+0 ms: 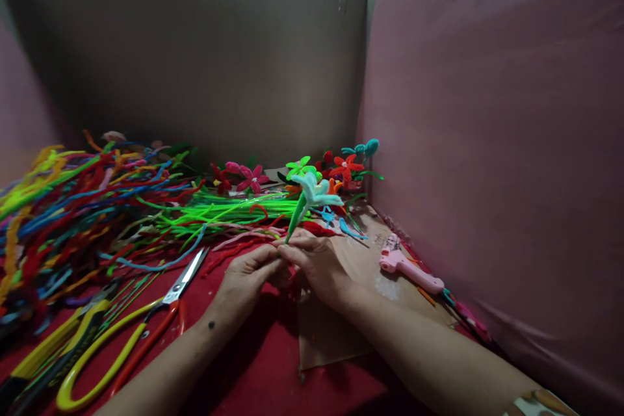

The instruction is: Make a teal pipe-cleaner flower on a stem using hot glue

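Note:
A pipe cleaner flower with pale mint petals stands upright in front of me, tilted slightly right on its green stem. Pinched fingers of my left hand meet the lower end of that stem. My right hand is closed on the same spot, its thumb and fingers against the stem. The fingertips of both hands nearly touch, and the tip of the stem is hidden between them.
Many coloured pipe cleaners are heaped at left, beside a green bundle. Finished flowers lie at the back. Scissors and yellow-black pliers lie left. A pink glue gun rests on cardboard near the right-hand wall.

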`<control>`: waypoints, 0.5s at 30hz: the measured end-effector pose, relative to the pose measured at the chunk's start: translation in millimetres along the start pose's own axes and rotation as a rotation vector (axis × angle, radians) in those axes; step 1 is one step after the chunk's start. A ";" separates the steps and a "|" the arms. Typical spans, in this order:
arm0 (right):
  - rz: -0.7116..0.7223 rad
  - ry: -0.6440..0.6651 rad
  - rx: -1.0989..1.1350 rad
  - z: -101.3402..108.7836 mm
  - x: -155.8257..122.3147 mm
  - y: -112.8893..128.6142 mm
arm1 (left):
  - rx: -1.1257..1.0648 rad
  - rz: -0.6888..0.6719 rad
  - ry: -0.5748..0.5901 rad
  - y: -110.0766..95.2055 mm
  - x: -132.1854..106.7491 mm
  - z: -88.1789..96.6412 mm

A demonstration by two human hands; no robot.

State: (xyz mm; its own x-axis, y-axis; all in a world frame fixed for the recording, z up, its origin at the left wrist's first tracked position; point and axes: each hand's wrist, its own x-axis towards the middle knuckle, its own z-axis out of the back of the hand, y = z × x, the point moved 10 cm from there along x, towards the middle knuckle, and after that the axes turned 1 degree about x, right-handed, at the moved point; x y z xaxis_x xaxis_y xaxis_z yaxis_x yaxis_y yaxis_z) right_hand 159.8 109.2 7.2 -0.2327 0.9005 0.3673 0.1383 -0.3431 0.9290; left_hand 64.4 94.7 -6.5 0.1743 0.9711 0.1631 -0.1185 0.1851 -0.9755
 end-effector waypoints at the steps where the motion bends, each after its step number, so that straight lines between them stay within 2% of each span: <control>1: 0.008 -0.014 -0.014 2.2 -0.2 1.5 | 0.019 -0.012 -0.015 -1.2 -0.1 1.4; 7: -0.049 -0.082 0.083 6.8 0.1 -3.7 | 0.130 -0.099 -0.118 -4.5 -6.6 8.1; 9: -0.040 -0.088 0.097 6.5 0.7 -4.4 | 0.087 -0.092 -0.095 -3.7 -7.9 4.6; 15: -0.051 0.002 0.061 0.9 0.7 -1.8 | -0.083 -0.017 -0.007 -3.1 -6.9 -4.7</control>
State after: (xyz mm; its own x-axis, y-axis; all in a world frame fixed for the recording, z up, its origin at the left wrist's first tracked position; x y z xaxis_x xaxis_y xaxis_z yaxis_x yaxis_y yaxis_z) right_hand 160.2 110.6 5.7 -0.2425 0.9160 0.3195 0.1843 -0.2799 0.9422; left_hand 68.1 86.7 -5.4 0.1684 0.9690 0.1807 -0.0345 0.1889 -0.9814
